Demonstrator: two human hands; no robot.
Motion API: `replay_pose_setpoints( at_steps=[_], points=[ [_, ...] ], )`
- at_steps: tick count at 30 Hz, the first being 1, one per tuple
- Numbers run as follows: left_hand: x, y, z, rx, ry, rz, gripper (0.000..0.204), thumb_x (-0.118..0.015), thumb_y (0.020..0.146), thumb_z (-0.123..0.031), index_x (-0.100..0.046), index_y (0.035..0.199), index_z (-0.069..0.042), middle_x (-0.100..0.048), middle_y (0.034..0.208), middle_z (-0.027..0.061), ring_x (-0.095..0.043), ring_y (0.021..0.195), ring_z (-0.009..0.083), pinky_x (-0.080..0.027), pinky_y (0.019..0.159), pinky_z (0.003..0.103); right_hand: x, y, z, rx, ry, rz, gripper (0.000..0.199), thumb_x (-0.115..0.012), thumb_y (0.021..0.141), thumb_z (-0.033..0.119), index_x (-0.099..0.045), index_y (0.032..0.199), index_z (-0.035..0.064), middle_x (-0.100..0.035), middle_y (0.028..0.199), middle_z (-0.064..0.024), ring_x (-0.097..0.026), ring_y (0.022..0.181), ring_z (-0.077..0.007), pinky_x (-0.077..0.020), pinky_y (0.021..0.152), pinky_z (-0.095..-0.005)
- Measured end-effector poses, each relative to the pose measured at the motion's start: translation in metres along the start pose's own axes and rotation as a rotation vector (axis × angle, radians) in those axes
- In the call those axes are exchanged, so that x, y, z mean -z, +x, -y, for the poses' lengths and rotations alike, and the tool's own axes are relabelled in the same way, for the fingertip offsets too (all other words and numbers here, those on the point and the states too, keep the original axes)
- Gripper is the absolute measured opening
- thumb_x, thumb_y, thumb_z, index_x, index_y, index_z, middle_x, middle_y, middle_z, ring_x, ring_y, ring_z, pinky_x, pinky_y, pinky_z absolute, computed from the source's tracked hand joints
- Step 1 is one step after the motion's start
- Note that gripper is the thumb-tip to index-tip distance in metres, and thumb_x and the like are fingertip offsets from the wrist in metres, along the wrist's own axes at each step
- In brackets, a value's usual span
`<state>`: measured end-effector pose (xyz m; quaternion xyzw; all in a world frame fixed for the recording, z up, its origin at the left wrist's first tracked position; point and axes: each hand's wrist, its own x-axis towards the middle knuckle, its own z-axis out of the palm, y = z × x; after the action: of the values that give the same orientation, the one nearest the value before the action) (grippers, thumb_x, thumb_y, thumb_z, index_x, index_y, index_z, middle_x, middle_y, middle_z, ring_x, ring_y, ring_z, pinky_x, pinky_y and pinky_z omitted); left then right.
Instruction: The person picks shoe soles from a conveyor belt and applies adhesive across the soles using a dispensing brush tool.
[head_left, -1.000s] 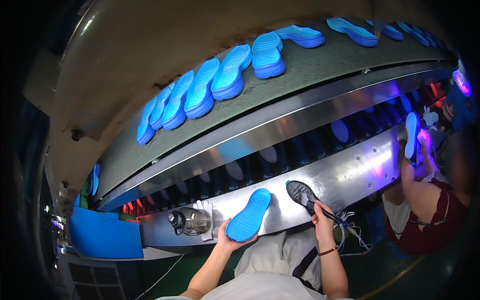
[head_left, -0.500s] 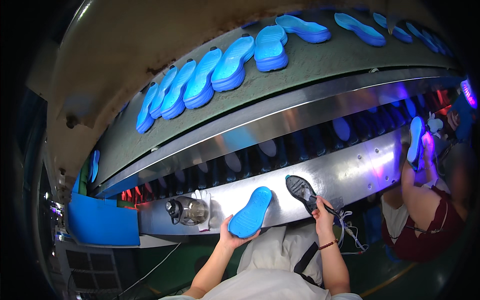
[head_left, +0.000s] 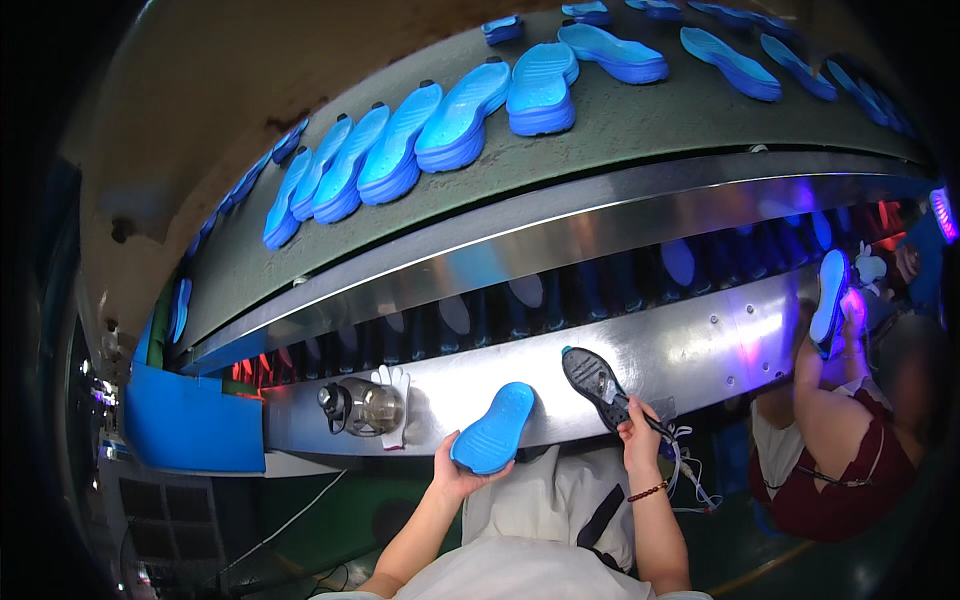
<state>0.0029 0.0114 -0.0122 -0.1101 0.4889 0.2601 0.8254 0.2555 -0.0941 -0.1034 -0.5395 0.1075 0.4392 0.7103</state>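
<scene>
My left hand [head_left: 458, 477] is closed around the wide end of a blue shoe sole [head_left: 497, 425], fingers beneath it and thumb along its left edge. The sole's narrower end points away from me, over the metal bench. To the right, my right hand [head_left: 638, 433] grips the near end of a black sole-shaped piece [head_left: 592, 383] with a pale patch in its middle and a teal tip at its far end. This piece slants away to the left above the bench. The two pieces are apart, and neither hand is empty.
Stacked blue soles [head_left: 395, 150] line the green belt [head_left: 620, 125] beyond the metal rail. A clear jug with a black lid [head_left: 375, 407] and a white glove [head_left: 398, 425] lie left on the bench [head_left: 660, 350]. White cables [head_left: 685, 470] hang right; a co-worker [head_left: 850, 440] holds another sole.
My view has shifted slightly, so the bench and jug appear farther left and higher. The blue sole is a little nearer to me relative to the bench. Both hands keep their holds.
</scene>
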Motion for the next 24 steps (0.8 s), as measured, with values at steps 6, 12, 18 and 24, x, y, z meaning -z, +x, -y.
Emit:
replay_pose_setpoints(
  at_steps=[6, 12, 18, 24],
  points=[
    [-0.001, -0.012, -0.009, 0.036, 0.011, 0.089, 0.052, -0.036, 0.085, -0.039, -0.037, 0.128, -0.010, -0.037, 0.130, 0.0188, -0.038, 0.117, 0.0380, -0.034, 0.090, 0.060, 0.002, 0.007, -0.002, 0.011, 0.016, -0.028, 0.024, -0.058, 0.085, 0.021, -0.058, 0.103, 0.0055, -0.057, 0.076, 0.0011, -0.048, 0.052, -0.0063, -0.0351, 0.045, -0.0171],
    [0.019, -0.053, -0.046, -0.104, 0.144, 0.412, 0.056, -0.040, 0.083, -0.036, -0.038, 0.129, -0.004, -0.042, 0.128, 0.0212, -0.047, 0.108, 0.0418, -0.036, 0.086, 0.063, -0.019, 0.011, -0.016, 0.017, 0.098, 0.028, 0.024, -0.060, 0.084, 0.023, -0.059, 0.102, 0.0076, -0.059, 0.082, 0.0014, -0.048, 0.052, -0.0064, -0.0338, 0.046, -0.0167],
    [0.050, -0.107, -0.115, -0.246, 0.095, 0.920, 0.051, -0.040, 0.086, -0.034, -0.044, 0.123, 0.001, -0.051, 0.119, 0.0199, -0.054, 0.101, 0.0387, -0.039, 0.089, 0.055, -0.034, 0.009, -0.030, 0.066, 0.041, 0.060, 0.026, -0.058, 0.086, 0.024, -0.056, 0.107, 0.0090, -0.056, 0.080, 0.0021, -0.046, 0.056, -0.0045, -0.0333, 0.043, -0.0151],
    [0.078, -0.162, -0.207, -0.613, -0.018, 0.998, 0.061, -0.039, 0.084, -0.043, -0.039, 0.128, -0.001, -0.044, 0.126, 0.0212, -0.051, 0.104, 0.0427, -0.040, 0.076, 0.067, -0.074, 0.002, -0.058, 0.022, 0.016, 0.048, 0.026, -0.056, 0.086, 0.029, -0.057, 0.105, 0.0110, -0.055, 0.077, 0.0005, -0.045, 0.054, -0.0036, -0.0338, 0.041, -0.0131]
  ],
)
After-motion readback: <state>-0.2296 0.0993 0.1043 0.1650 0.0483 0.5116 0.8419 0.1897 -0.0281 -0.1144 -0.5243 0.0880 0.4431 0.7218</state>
